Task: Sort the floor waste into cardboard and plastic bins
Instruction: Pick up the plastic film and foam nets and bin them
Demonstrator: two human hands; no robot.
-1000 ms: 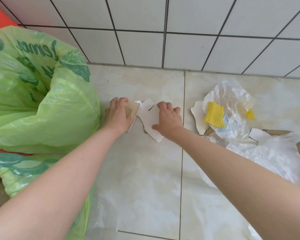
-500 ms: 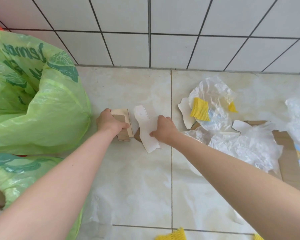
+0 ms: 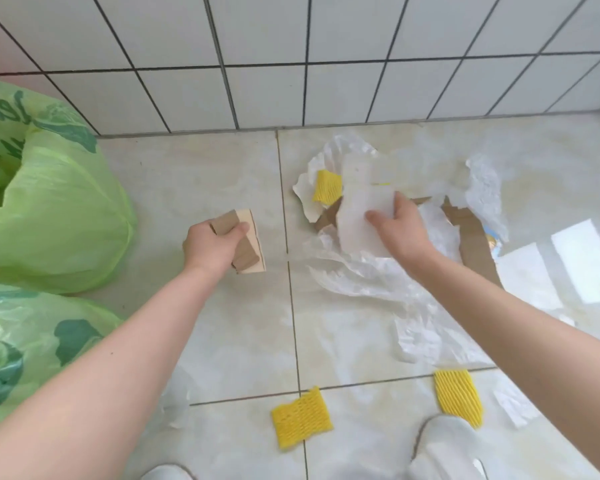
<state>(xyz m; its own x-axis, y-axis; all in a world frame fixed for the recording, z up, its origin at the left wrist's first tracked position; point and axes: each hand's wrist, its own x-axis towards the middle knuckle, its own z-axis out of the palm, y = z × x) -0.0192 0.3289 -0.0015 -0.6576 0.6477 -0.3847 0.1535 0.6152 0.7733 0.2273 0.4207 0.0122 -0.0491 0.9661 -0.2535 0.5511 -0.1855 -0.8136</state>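
Note:
My left hand [image 3: 212, 244] grips a small stack of brown cardboard scraps [image 3: 248, 242] just above the floor tiles. My right hand [image 3: 397, 230] holds a white-faced cardboard piece [image 3: 359, 216] over the waste pile on the right. That pile has crumpled clear plastic film [image 3: 371, 278], a larger brown cardboard sheet [image 3: 475, 244] partly under the film, and a yellow foam net [image 3: 327, 190]. Two green plastic bin bags stand at the left, one further off [image 3: 56, 209] and one nearer [image 3: 25, 341].
Two more yellow foam nets [image 3: 300, 417] [image 3: 458, 396] lie on the floor near my white shoes [image 3: 444, 445]. A white tiled wall [image 3: 291, 64] closes the far side. Thin clear film [image 3: 177, 403] lies by the near bag.
Both hands lifted their cardboard pieces off the floor. My right hand moved right with the white piece, over the waste pile. The view tilted back, showing my shoes and more foam nets.

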